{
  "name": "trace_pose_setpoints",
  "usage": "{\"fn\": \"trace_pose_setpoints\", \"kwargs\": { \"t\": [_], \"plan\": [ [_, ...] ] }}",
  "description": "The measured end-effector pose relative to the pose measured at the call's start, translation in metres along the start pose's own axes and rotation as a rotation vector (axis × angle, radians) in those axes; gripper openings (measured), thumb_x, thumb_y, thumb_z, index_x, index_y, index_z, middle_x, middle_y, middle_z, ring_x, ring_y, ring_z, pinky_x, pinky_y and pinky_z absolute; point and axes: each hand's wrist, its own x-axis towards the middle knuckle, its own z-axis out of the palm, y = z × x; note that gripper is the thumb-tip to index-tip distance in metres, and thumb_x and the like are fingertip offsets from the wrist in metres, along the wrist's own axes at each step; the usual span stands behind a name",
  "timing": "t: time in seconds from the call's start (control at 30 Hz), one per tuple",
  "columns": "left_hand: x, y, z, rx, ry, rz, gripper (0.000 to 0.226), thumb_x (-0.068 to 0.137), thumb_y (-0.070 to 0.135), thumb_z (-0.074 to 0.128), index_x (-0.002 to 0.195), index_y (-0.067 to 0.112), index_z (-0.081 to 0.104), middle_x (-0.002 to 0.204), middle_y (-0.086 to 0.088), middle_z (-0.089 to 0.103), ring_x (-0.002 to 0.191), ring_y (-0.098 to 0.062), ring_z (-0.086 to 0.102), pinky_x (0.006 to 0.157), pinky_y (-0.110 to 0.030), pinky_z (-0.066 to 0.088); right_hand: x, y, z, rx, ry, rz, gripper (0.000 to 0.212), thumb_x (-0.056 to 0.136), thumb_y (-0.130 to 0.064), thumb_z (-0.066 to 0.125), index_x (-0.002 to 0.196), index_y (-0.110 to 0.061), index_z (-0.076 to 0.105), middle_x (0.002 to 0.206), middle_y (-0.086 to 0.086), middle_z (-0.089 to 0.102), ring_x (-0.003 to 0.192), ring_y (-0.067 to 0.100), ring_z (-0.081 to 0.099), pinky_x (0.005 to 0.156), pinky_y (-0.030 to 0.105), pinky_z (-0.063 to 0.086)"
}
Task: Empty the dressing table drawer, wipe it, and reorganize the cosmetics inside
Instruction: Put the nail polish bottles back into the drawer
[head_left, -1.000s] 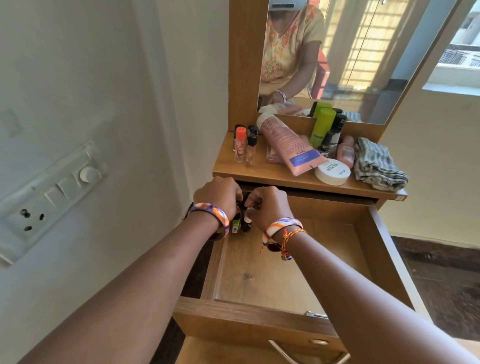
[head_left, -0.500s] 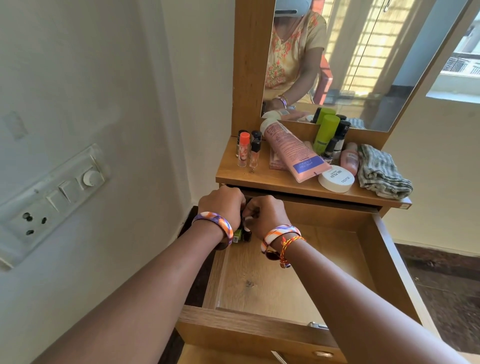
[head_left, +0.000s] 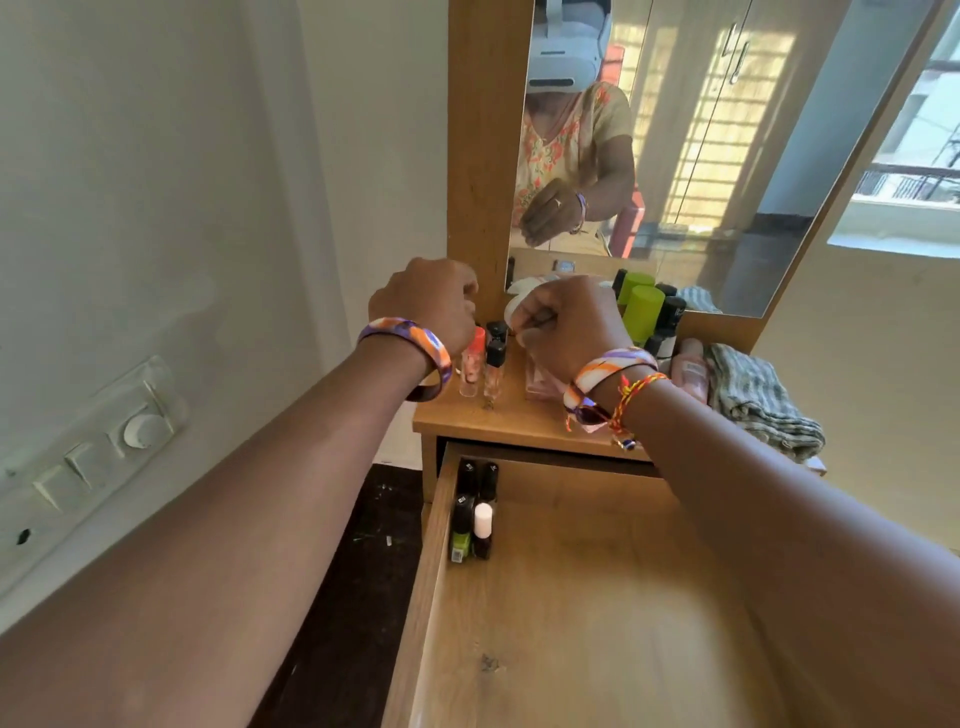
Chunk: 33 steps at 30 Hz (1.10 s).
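Now both hands hover over the tabletop (head_left: 519, 423): the left hand (head_left: 431, 306) and right hand (head_left: 566, 325) are curled, contents hidden. Just below the left grip stand small glass vials (head_left: 483, 369), light, breakable, slippery; pinch each round its cap.

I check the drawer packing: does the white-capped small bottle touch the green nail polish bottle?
Touching: the head view shows the white-capped small bottle pressed against the green nail polish bottle, no gap.
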Motion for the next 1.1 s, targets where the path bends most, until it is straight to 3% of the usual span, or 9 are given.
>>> {"fn": "trace_pose_setpoints", "kwargs": {
  "t": [0.1,0.17,0.27,0.37,0.63,0.7,0.8,0.9,1.1],
  "plan": [
    [0.022,-0.008,0.008,-0.059,-0.07,-0.032,0.04,0.09,0.0,0.045,0.118,0.021,0.063,0.127,-0.01,0.06,0.112,-0.032,0.058,0.094,-0.04,0.048,0.024,0.003,0.002,-0.165,-0.029,-0.046,0.026,0.081,0.003,0.054,0.098,-0.008,0.072,0.098,0.006,0.07,0.091,0.016,0.063,0.087,0.019,0.046],
    [0.03,-0.013,0.013,-0.076,-0.159,0.018,0.049,0.088,-0.008,0.043,0.123,0.021,0.061,0.131,-0.009,0.057,0.118,-0.029,0.055,0.099,-0.036,0.045,0.034,0.006,0.007,-0.239,-0.086,-0.103,0.03,0.083,0.003,0.054,0.107,-0.007,0.069,0.105,0.009,0.069,0.102,0.023,0.063,0.09,0.024,0.046],
    [0.037,-0.016,0.017,-0.04,-0.286,0.078,0.051,0.087,-0.011,0.045,0.127,0.018,0.059,0.131,-0.01,0.058,0.117,-0.027,0.056,0.09,-0.026,0.041,0.046,0.01,0.016,-0.366,-0.204,-0.159,0.039,0.085,0.003,0.05,0.12,-0.009,0.063,0.115,0.012,0.066,0.109,0.027,0.061,0.094,0.028,0.046],
    [0.039,-0.021,0.021,-0.064,-0.336,0.116,0.038,0.087,-0.004,0.053,0.118,0.015,0.065,0.122,-0.01,0.064,0.108,-0.028,0.06,0.083,-0.024,0.039,0.054,0.012,0.025,-0.422,-0.25,-0.153,0.035,0.086,0.0,0.052,0.118,-0.009,0.064,0.117,0.011,0.066,0.108,0.026,0.062,0.098,0.033,0.047],
    [0.041,-0.026,0.035,-0.124,-0.244,0.138,0.031,0.087,0.0,0.055,0.111,0.011,0.069,0.113,-0.01,0.069,0.103,-0.026,0.062,0.08,-0.024,0.039,0.057,0.006,0.028,-0.463,-0.369,-0.14,0.033,0.094,-0.01,0.052,0.124,-0.02,0.059,0.13,0.004,0.057,0.12,0.023,0.054,0.105,0.03,0.039],
    [0.041,-0.025,0.037,-0.098,-0.224,0.141,0.031,0.087,-0.001,0.054,0.111,0.01,0.069,0.112,-0.011,0.069,0.103,-0.027,0.063,0.08,-0.024,0.039,0.056,0.006,0.031,-0.434,-0.305,-0.152,0.03,0.094,-0.009,0.051,0.122,-0.016,0.06,0.126,0.005,0.059,0.117,0.023,0.056,0.101,0.026,0.042],
    [0.043,-0.023,0.031,-0.106,-0.141,0.132,0.03,0.087,0.0,0.057,0.112,0.01,0.069,0.113,-0.011,0.069,0.1,-0.028,0.064,0.08,-0.024,0.041,0.053,0.011,0.03,-0.286,-0.215,-0.121,0.025,0.091,-0.005,0.053,0.115,-0.005,0.062,0.115,0.011,0.064,0.108,0.026,0.06,0.081,0.008,0.043],
    [0.044,-0.02,0.017,-0.15,-0.029,0.103,0.03,0.086,0.0,0.059,0.112,0.01,0.068,0.114,-0.011,0.067,0.101,-0.026,0.064,0.083,-0.026,0.044,0.052,0.009,0.019,-0.174,-0.024,-0.137,0.02,0.083,0.002,0.055,0.098,-0.002,0.066,0.1,0.013,0.069,0.096,0.026,0.063,0.078,0.024,0.045],
    [0.039,-0.004,-0.012,-0.21,0.104,0.135,0.03,0.086,0.0,0.06,0.113,0.011,0.066,0.113,-0.011,0.068,0.102,-0.027,0.064,0.085,-0.028,0.048,0.044,-0.004,-0.013,-0.029,0.155,-0.133,0.014,0.075,0.001,0.06,0.083,-0.007,0.067,0.08,0.001,0.061,0.075,0.015,0.054,0.063,0.017,0.04]
  ]
}}
